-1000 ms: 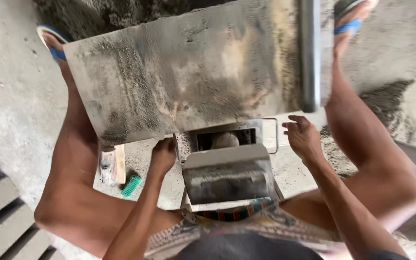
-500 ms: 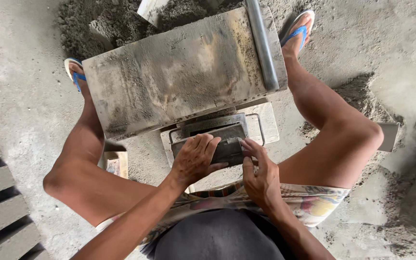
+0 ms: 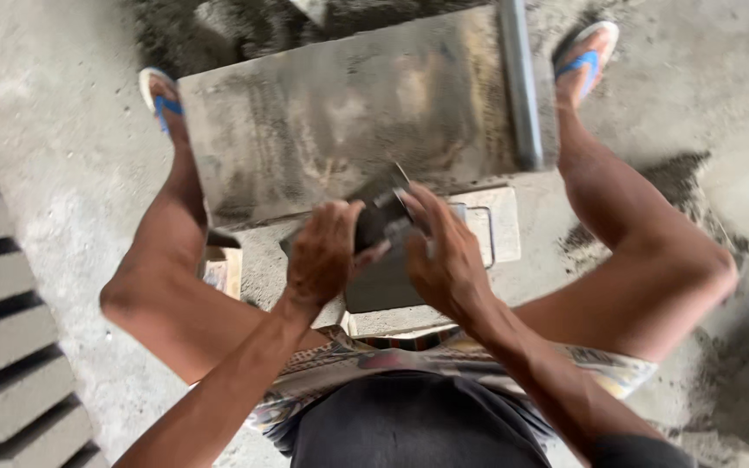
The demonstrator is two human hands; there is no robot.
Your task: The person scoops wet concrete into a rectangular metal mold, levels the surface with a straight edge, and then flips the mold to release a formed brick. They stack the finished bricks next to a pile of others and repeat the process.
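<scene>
Dark grey rectangular metal mould (image 3: 385, 260), held between both hands above its pale base block (image 3: 496, 230).

Mould: box-shaped, flat-sided, dusted with grey cement; motion-blurred, so fine detail is unclear. Pose: tilted, upper corner raised toward the large metal plate (image 3: 331, 121), lower end near the person's lap. Left hand (image 3: 322, 256) grips its left side, fingers curled over the top edge; right hand (image 3: 444, 251) presses against its right side, fingers spread. Base block sits on the floor between the knees, just in front of the plate, partly hidden beneath the mould.
</scene>
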